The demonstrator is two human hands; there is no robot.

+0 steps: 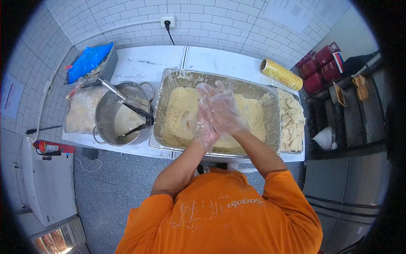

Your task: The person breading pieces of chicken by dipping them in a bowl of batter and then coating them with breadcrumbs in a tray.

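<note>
My left hand [205,127] and my right hand [225,111] wear clear plastic gloves dusted with flour. They press together, palm towards palm, above a deep steel pan [219,75] of pale yellow breading flour [177,104]. Whether anything lies between the palms is hidden. To the left of my hands, a small reddish-brown piece [186,120] shows at the flour's surface. Left of the pan stands a steel pot [106,108] holding creamy white batter [125,119]. A wire whisk [119,92] and black-handled tongs [136,109] rest across this pot.
A grey tub [109,66] with a blue plastic bag [90,60] stands back left, near a bag of pale food [83,109]. On the right lie a yellow film roll [282,74] and a tray of floured pieces [290,122]. A plugged cord [171,36] hangs behind the table [142,62].
</note>
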